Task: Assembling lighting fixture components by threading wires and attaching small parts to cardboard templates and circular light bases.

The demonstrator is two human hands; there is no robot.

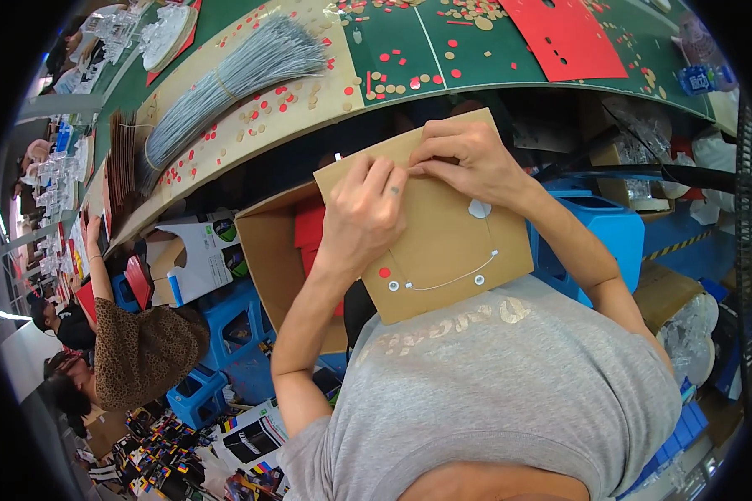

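Observation:
A brown cardboard sheet [447,267] stands tilted against my chest, over the edge of the table. A thin pale cord [451,282] curves across its lower part, with small round white pieces [393,285] near it. Stuck to the same face are a red dot [384,272] and a white scalloped piece [479,209]. My left hand [366,213] is closed at the sheet's upper left, fingertips pinched. Against it, my right hand [468,159] pinches thumb to forefinger near the top edge. What the fingertips hold is too small to make out.
A thick bundle of grey wires [226,83] lies on the table, among scattered red and tan cut-outs. Farther right is a red sheet with holes [564,42]. Below the table are an open carton [267,267] and blue stools [593,225]. Someone in a leopard-print top [146,351] works at left.

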